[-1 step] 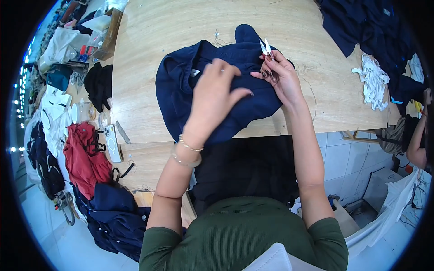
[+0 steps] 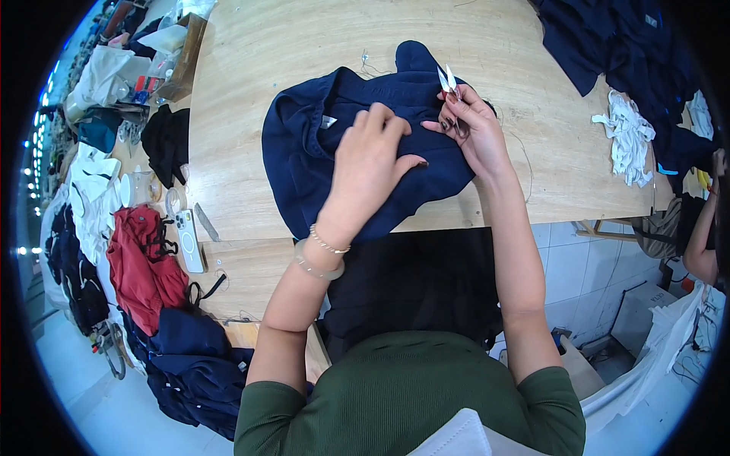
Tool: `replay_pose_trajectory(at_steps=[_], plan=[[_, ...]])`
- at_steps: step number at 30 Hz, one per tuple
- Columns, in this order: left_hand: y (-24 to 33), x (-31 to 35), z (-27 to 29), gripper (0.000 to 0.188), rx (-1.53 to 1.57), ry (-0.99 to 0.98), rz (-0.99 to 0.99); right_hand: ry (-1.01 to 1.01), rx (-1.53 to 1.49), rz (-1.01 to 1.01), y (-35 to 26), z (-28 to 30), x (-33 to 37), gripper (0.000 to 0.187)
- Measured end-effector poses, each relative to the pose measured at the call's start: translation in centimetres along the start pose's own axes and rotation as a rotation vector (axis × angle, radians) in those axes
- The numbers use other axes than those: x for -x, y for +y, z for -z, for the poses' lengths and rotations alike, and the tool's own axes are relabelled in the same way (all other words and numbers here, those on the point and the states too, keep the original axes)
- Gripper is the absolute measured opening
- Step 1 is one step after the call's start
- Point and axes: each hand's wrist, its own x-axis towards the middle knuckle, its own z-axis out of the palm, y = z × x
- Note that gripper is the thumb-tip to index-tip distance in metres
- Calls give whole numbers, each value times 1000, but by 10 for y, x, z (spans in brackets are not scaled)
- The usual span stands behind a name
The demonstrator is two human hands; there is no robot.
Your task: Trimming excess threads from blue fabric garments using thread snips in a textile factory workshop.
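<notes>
A dark navy garment (image 2: 304, 182) lies bunched on the wooden table in front of me, with a small white label showing inside its opening. Over its middle is my left hand (image 2: 370, 156), thumb spread away from lightly bent fingers and nothing seen in its grip. My right hand (image 2: 475, 133) is closed round a small pair of scissors (image 2: 449, 80), at the garment's right side. Their two pale blades point up, slightly apart, while the reddish handles are partly hidden by the fingers.
On the wooden table (image 2: 251, 45), a phone (image 2: 190, 242) and a grey blade-like strip (image 2: 205, 222) lie left, near a red bag (image 2: 144, 251). White cloth scraps (image 2: 627, 137) and dark garments (image 2: 608, 38) are at the right. Another person's arm (image 2: 703, 235) shows at the far right.
My left hand has shifted slightly right and down over the navy garment. The right hand with the scissors has stayed in place.
</notes>
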Motion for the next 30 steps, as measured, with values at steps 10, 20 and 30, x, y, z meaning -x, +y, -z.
replay_pose_trajectory(at_steps=[10,20,30], plan=[[-50,-11,14,10,640,118,352,-16,17,-2,0,1,0,15],[-2,-5,0,23,101,38,2,-21,1,6,1,0,-1,12],[-13,-9,-5,4,81,-107,-8,-40,299,81,-19,-3,18,17]])
